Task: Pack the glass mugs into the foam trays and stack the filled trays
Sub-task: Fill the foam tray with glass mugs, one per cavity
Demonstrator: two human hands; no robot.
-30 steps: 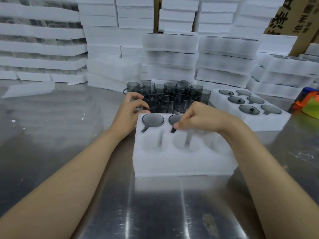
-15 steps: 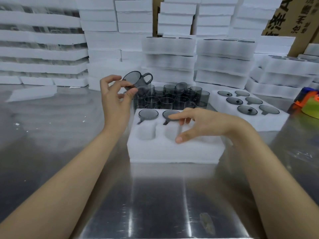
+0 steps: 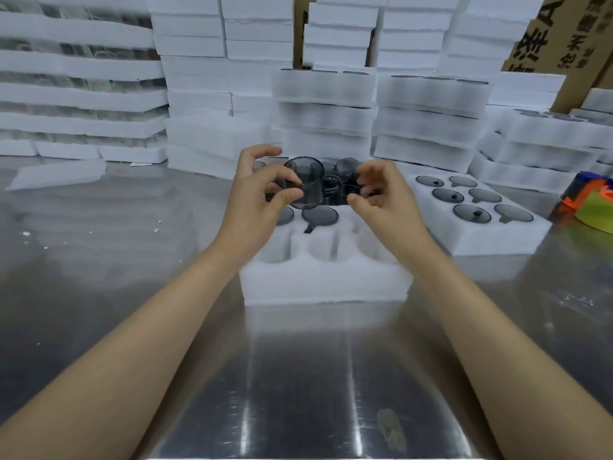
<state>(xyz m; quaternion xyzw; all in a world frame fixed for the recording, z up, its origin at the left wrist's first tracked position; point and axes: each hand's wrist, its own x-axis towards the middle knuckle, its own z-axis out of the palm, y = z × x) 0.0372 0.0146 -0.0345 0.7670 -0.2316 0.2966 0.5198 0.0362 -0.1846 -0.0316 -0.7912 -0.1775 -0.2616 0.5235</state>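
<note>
A steel table (image 3: pixel 298 376) carries a white foam tray (image 3: pixel 325 283) with two grey glass mugs (image 3: pixel 320 215) seated in its far row. Above that row, the left hand (image 3: pixel 262 194) grips a smoked glass mug (image 3: pixel 306 182), tilted, between thumb and fingers. The right hand (image 3: pixel 381 200) is just beside its handle with fingers curled; whether it grasps anything I cannot tell. Loose mugs (image 3: pixel 346 167) stand behind, a filled tray (image 3: pixel 481 240) lies to the right, and stacked foam trays (image 3: pixel 325 94) rise beyond.

A brown cardboard box (image 3: pixel 560 31) with dark printed characters stands far right; a green-and-orange object (image 3: pixel 593 207) rests on the shiny desk (image 3: pixel 298 376).
</note>
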